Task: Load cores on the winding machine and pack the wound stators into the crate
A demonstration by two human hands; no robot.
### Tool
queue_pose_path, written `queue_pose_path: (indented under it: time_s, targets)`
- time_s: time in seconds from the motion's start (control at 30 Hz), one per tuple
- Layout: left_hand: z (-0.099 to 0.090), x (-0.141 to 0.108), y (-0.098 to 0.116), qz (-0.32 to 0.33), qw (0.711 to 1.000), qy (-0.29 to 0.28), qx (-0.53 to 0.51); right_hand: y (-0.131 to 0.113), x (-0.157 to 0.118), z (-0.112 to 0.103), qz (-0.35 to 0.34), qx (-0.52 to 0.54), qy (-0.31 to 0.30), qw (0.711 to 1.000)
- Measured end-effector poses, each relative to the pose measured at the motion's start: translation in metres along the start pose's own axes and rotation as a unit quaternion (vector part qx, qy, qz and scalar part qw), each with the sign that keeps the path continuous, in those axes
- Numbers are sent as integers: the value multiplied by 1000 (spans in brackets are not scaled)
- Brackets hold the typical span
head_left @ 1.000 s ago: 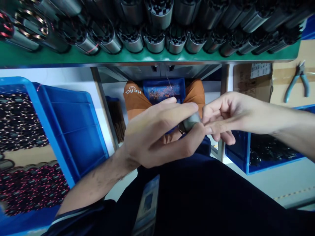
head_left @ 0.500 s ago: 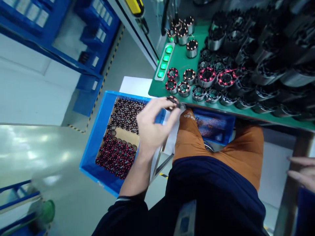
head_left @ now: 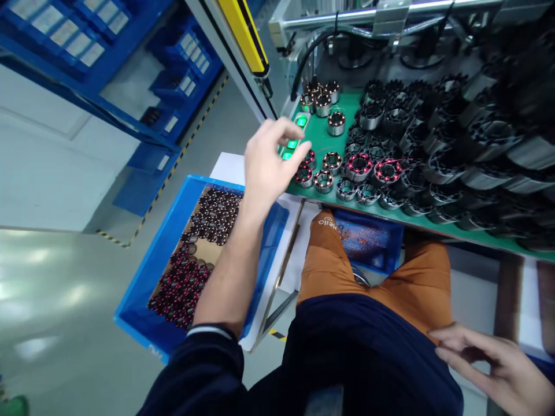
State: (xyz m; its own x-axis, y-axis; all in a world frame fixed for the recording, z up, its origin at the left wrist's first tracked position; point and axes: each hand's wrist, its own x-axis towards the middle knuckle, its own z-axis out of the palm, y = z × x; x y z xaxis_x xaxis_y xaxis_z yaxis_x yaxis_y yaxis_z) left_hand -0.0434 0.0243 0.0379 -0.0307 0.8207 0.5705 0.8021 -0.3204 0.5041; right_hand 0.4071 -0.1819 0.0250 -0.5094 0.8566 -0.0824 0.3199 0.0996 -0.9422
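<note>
My left hand (head_left: pixel 271 159) is over the left end of the green bench top, beside a strip of lit green buttons (head_left: pixel 292 144). Its thumb and fingers are apart, and nothing shows between them. Just past the thumb stand stators with red windings (head_left: pixel 304 176) and stators with copper windings (head_left: pixel 323 181). A lone copper-wound stator (head_left: pixel 336 123) sits farther back. My right hand (head_left: pixel 494 361) hovers near my right thigh, thumb and fingers apart and holding nothing that I can see.
Left of the bench a blue bin (head_left: pixel 130 315) holds rows of copper-wound and red-wound stators on cardboard. Dark stators (head_left: pixel 451 167) crowd the bench's right side. A yellow bar (head_left: pixel 247 34) on a metal post rises at the back left. Below the bench hangs a blue tray (head_left: pixel 392 254).
My left hand has moved up toward the green buttons, and the stator it held is no longer in it; where it went is not shown. My right hand has come further into view.
</note>
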Motion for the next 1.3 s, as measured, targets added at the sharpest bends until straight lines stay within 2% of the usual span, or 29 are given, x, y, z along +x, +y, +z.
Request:
queue_pose_path:
  time_s: [0.1,0.17,0.2,0.23,0.3,0.33,0.4,0.47,0.53,0.57,0.6,0.63,0.67,0.73,0.77,0.83,1.0,1.2,1.3]
  targets:
    - [32,56,2,-6,991,-131,25,-50,56,15,8,-13,12,1000]
    - [58,83,3,-38,982,-178,56,-74,81,25,7,-20,24,999]
    - [69,93,3,-52,978,-190,70,-80,85,28,7,-23,33,999]
    - [79,99,3,-63,975,-195,84,-82,83,29,9,-26,42,999]
    - [87,108,0,-70,972,-199,101,-69,60,27,20,-33,58,998]
    - [85,109,-1,-68,973,-195,105,-58,43,23,30,-34,59,997]
    - [70,106,4,-51,981,-162,92,-31,5,14,51,-33,47,997]
    - [44,89,28,-14,995,-91,42,-12,-25,5,71,-28,29,997]
    - [14,58,71,32,998,-17,-47,-8,-37,1,85,-18,53,995]
    - [0,38,97,42,993,-25,-106,-12,-36,1,86,4,83,993]
    - [-14,17,124,50,984,-62,-157,-19,-31,2,83,40,118,989]
    - [-24,-4,150,66,968,-134,-200,-27,-22,3,76,99,148,981]
    - [-32,-24,172,89,949,-165,-251,-34,-12,5,63,180,161,968]
    - [-37,-58,203,93,918,-261,-285,-45,11,9,69,306,126,941]
    - [-34,-72,211,94,908,-285,-293,-48,20,11,91,332,108,933]
    - [-21,-96,214,90,905,-293,-295,-49,33,15,128,349,90,924]
    - [7,-134,195,67,939,-164,-294,-41,37,16,179,380,141,896]
    - [9,-138,195,101,932,-175,-302,-42,34,7,175,381,167,892]
    - [10,-135,194,108,929,-202,-291,-44,33,3,174,372,175,895]
